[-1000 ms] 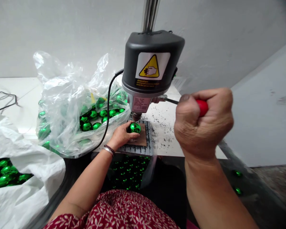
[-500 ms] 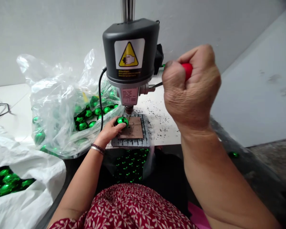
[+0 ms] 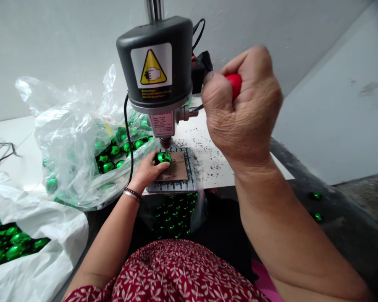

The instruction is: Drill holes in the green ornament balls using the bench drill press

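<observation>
In the head view, my left hand [image 3: 148,170] grips a shiny green ball [image 3: 164,158] between thumb and fingers. It holds the ball on a brown board [image 3: 179,170] that lies on the slotted base [image 3: 191,184] of a drill press [image 3: 159,67]. The drill bit [image 3: 166,151] comes down at the top of the ball; whether it has entered the ball I cannot tell. My right hand [image 3: 244,105] is closed in a fist round the red knob [image 3: 234,86] of the press's feed lever, raised at the right of the machine.
A clear plastic bag [image 3: 66,138] of green balls lies left of the press. A white sack [image 3: 59,239] with more balls is at lower left. Many small green balls [image 3: 174,214] sit below the table edge. Dark shavings litter the white table [image 3: 220,176]. A black cable [image 3: 126,134] hangs beside the press.
My left hand has brought the green ball slightly right, under the drill bit. My right hand keeps its hold on the knob. The camera view has shifted, so the press appears further left.
</observation>
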`<state>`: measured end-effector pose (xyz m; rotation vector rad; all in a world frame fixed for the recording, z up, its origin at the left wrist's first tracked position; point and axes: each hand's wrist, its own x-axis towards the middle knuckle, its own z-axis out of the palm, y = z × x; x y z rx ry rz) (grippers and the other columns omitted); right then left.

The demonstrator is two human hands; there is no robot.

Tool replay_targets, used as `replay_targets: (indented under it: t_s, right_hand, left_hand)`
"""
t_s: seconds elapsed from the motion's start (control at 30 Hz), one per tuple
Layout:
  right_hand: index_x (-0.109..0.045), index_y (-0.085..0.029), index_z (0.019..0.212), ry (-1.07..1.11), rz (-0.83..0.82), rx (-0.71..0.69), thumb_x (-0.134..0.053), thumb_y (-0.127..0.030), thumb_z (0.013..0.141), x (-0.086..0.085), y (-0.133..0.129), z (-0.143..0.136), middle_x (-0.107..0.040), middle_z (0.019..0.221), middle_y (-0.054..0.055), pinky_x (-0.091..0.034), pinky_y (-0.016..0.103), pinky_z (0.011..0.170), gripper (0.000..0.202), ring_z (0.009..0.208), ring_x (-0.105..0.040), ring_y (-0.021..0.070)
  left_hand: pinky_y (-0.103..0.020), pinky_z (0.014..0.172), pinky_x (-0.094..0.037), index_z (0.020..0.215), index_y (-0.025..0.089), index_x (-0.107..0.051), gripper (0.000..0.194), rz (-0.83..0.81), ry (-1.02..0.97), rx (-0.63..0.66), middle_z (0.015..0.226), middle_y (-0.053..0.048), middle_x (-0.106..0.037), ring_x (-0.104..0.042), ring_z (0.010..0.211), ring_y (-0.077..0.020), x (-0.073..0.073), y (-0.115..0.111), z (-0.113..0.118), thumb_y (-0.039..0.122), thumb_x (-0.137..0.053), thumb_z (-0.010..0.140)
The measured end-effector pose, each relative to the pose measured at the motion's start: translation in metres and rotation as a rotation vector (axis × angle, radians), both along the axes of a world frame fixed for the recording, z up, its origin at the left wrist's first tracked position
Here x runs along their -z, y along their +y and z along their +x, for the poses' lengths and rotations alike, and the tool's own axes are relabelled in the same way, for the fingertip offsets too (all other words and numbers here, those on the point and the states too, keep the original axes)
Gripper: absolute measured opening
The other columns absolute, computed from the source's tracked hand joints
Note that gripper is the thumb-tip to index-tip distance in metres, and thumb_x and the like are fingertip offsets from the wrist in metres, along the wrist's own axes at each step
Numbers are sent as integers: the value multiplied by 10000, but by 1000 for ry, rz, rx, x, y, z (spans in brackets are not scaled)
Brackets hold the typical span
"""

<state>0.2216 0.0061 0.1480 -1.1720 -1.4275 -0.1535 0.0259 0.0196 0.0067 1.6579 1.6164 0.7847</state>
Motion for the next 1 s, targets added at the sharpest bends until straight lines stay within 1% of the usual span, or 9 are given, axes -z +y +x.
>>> replay_targets:
  t_s: [0.1,0.2,0.3,0.4,0.5,0.57,0.73,0.87,1.0]
  right_hand:
    - [-371,-215,816,10,-12,3,-499,-421,908,0,0,1,-514,811,17,-496,240,756,260,729,-490,101]
    - [-391,-214,823,-3,-24,-6,-501,-424,912,0,0,2,-533,831,24,-492,236,756,253,738,-487,101]
    - [-403,-214,838,-19,-23,-13,-486,-435,924,0,0,2,-520,822,22,-483,234,749,251,736,-482,99]
    - [-394,-215,837,-12,-4,-34,-482,-432,924,1,0,2,-495,796,11,-480,235,747,250,726,-477,97]
    - [-369,-221,827,-13,-9,-58,-507,-414,937,0,0,3,-476,769,-5,-479,229,740,261,700,-465,92]
    - [-367,-222,824,-18,-25,-62,-537,-398,942,0,0,4,-455,747,-18,-467,222,719,272,676,-457,85]
    - [-493,-182,873,-11,2,-25,-537,-399,959,2,-1,4,-457,748,-35,-416,196,690,238,675,-457,47]
    - [-550,-143,920,-57,19,3,-470,-390,1006,5,-3,4,-514,802,-41,-389,161,718,274,710,-469,2]
    - [-555,-131,900,-62,17,-13,-518,-376,991,6,-3,6,-548,786,-46,-380,152,681,265,677,-466,-10]
  left_hand:
    - [-349,913,-556,1281,187,-678,534,-37,72,19,1078,-47,-773,-703,971,-230,-6,-5,9,314,-793,774]
    - [-379,1000,-540,1337,177,-657,600,-3,129,39,1199,-80,-771,-712,1078,-261,-7,-11,17,262,-812,764]
    - [-396,1114,-493,1381,145,-638,630,55,141,44,1381,-133,-719,-669,1266,-291,-1,-16,21,235,-813,782]
    - [-391,1171,-458,1413,155,-630,621,77,123,4,1458,-133,-684,-622,1367,-290,7,-19,21,245,-799,821]
    - [-395,1148,-478,1407,167,-641,560,103,112,-19,1433,-124,-703,-641,1339,-292,11,-21,22,275,-762,871]
    - [-396,1090,-513,1386,163,-654,514,111,110,-32,1365,-123,-738,-681,1258,-294,11,-22,24,301,-734,897]
    - [-364,960,-552,1318,176,-683,469,49,85,-50,1157,-85,-795,-730,1057,-268,10,-21,27,314,-750,875]
    - [-382,1019,-534,1300,182,-697,464,68,79,-51,1192,-99,-790,-720,1114,-281,15,-19,28,320,-768,863]
    - [-394,1047,-526,1368,191,-662,539,47,60,-62,1270,-110,-773,-706,1180,-292,19,-19,28,320,-776,858]
